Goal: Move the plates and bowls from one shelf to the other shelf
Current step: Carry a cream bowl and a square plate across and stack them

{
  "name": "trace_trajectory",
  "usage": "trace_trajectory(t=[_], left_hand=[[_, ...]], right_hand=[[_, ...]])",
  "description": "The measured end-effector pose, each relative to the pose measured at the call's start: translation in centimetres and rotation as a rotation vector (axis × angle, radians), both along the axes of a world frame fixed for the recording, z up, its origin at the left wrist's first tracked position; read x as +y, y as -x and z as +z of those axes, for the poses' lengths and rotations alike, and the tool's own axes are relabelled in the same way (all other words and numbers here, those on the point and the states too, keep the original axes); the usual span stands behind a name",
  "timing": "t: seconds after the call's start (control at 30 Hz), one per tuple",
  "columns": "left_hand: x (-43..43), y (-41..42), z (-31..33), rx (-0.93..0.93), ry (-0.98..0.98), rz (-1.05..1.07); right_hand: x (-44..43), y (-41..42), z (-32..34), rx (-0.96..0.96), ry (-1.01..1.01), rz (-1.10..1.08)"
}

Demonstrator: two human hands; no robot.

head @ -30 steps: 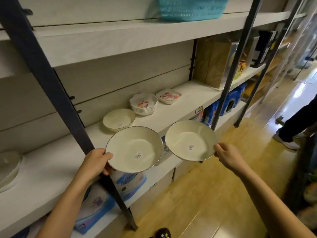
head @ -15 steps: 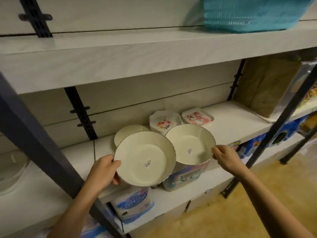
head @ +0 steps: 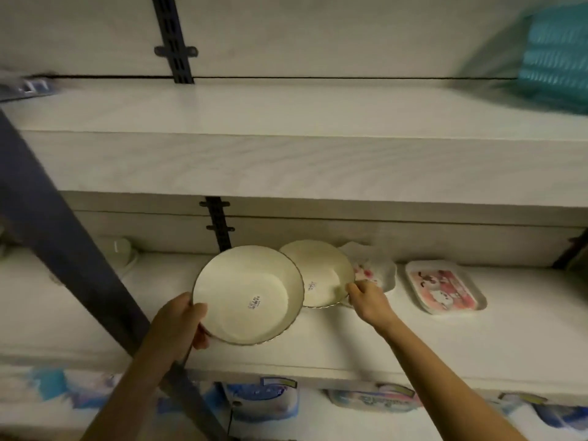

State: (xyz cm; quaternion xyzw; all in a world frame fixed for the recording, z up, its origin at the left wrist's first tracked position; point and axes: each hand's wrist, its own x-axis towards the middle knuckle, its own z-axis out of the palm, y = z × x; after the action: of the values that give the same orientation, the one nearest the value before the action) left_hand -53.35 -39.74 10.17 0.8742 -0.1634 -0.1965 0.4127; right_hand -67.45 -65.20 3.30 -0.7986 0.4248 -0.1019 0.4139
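My left hand (head: pixel 178 326) grips the near-left rim of a cream plate (head: pixel 248 294) with a dark scalloped edge and a small price sticker, held tilted over the middle shelf (head: pixel 445 348). My right hand (head: pixel 366 297) pinches the right rim of a second cream plate (head: pixel 321 275), which sits partly behind the first one. Just right of it stands a stack of white scalloped bowls (head: pixel 378 268) with a pink print, half hidden by the second plate. A rectangular pink-printed dish (head: pixel 445 288) lies farther right on the same shelf.
A wide white upper shelf (head: pixel 286 122) spans the frame above, with a teal basket (head: pixel 556 58) at its right end. A dark metal upright (head: pixel 63 249) slants down the left. Blue-and-white packages (head: pixel 264 405) fill the shelf below. A pale round object (head: pixel 119 249) sits far left.
The view swung left and up, closer to the shelves. Both plates moved in over the middle shelf, and the right plate now sits behind the left one, near the stacked bowls.
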Motion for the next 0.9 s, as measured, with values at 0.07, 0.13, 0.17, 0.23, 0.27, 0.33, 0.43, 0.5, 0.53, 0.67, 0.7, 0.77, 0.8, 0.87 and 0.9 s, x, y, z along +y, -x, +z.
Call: trace_trajectory(t=[0.07, 0.13, 0.17, 0.23, 0.27, 0.33, 0.43, 0.5, 0.53, 0.67, 0.7, 0.77, 0.8, 0.87, 0.9], left_hand=[[-0.2, 0.3, 0.2, 0.026, -0.012, 0.069], [-0.3, 0.4, 0.5, 0.07, 0.003, 0.147], [-0.3, 0.5, 0.6, 0.089, 0.007, 0.176], [-0.2, 0.9, 0.7, 0.11, 0.028, 0.211], [-0.3, 1.1, 0.7, 0.115, 0.045, 0.228], [-0.5, 1.5, 0.6, 0.13, 0.095, 0.272], [-0.7, 1.5, 0.2, 0.154, 0.137, 0.305], [-0.9, 1.1, -0.4, 0.185, 0.166, 0.313], [-1.0, 0.9, -0.8, 0.196, 0.177, 0.312], [-2.5, -0.3, -2.7, 0.214, 0.193, 0.267], [-3.1, -0.6, -3.1, 0.21, 0.188, 0.241], [-4.6, -1.0, -4.1, 0.191, 0.172, 0.189], [-5.4, -1.1, -4.6, 0.185, 0.166, 0.179], [-7.0, -1.5, -5.5, 0.186, 0.165, 0.177], [-7.8, -1.7, -6.0, 0.192, 0.169, 0.178]], right_hand=[[-0.4, -2.0, -0.7, 0.024, -0.018, 0.048], [-0.6, -3.3, -1.2, 0.075, -0.017, 0.097], [-0.7, -3.8, -1.4, 0.103, -0.008, 0.123], [-0.5, -4.5, -1.7, 0.148, 0.01, 0.158], [-0.5, -4.7, -1.9, 0.164, 0.012, 0.173], [-0.4, -5.1, -2.2, 0.175, -0.005, 0.208], [-0.4, -5.4, -2.2, 0.188, -0.037, 0.258], [-0.7, -5.2, -2.1, 0.214, -0.04, 0.301], [-0.8, -4.9, -2.1, 0.214, -0.055, 0.315], [-1.4, -2.5, -1.5, 0.212, -0.095, 0.397], [-1.6, -1.7, -1.3, 0.206, -0.102, 0.41], [-2.0, 0.0, -0.8, 0.187, -0.103, 0.418], [-2.2, 0.9, -0.4, 0.188, -0.105, 0.417], [-2.5, 2.5, 0.3, 0.198, -0.105, 0.421], [-2.6, 3.3, 0.6, 0.209, -0.099, 0.421]])
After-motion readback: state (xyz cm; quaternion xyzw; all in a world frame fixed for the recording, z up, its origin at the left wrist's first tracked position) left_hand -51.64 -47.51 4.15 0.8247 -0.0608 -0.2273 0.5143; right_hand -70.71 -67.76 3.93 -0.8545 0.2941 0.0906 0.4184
